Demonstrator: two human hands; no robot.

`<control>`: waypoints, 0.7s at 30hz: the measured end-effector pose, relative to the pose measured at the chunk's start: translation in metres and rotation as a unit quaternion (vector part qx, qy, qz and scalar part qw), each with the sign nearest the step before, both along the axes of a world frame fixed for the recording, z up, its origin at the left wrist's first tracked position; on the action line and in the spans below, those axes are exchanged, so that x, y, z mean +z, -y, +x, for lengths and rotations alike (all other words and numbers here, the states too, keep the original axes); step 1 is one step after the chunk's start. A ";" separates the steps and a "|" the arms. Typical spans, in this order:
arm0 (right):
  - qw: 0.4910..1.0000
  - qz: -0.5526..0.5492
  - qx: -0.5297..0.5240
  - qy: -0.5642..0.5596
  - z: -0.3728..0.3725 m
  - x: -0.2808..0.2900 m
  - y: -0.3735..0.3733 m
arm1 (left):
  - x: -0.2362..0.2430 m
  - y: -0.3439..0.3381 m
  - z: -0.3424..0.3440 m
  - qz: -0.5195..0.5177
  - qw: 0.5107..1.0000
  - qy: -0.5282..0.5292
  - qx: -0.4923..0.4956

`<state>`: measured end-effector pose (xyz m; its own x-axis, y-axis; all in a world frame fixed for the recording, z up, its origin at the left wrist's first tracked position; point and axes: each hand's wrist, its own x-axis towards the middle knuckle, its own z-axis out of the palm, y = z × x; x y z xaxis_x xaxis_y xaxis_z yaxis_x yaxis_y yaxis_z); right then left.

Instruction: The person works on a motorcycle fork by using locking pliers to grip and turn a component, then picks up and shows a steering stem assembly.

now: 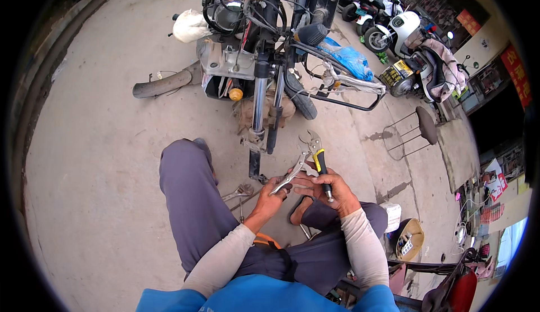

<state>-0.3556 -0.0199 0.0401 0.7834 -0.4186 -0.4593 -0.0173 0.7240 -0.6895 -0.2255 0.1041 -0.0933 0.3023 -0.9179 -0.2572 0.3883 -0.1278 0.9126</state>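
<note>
Between my hands is a pair of locking pliers (319,159), its curved jaws pointing away from me and its handles spread wide. My left hand (272,195) grips the bare silver lever. Around the yellow-and-black handle, near its screw end, my right hand (336,189) is closed. Just beyond the pliers stands a partly stripped motorcycle, its front fork tubes (260,101) bare with no wheel between them. An adjustable wrench (241,191) lies on the ground left of my left hand, with a thin metal tool (242,209) beside it.
Loose wires (247,8) hang over the motorcycle's front. A detached mudguard (163,85) sticks out to its left. Parked scooters (402,31) stand at the far right, near a stool-like seat on a wire frame (426,125). A basket (410,239) and a white container (392,216) sit by my right knee.
</note>
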 end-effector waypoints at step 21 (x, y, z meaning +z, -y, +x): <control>0.981 -0.028 0.155 -0.117 0.048 -0.048 0.082 | -0.008 0.032 0.005 0.057 0.992 0.088 0.070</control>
<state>-0.3077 -0.1023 -0.0084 0.7530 -0.2064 -0.6249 -0.3932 0.6204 -0.6786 -0.2201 0.0725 -0.1014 0.4746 -0.8318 -0.2878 0.2447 -0.1894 0.9509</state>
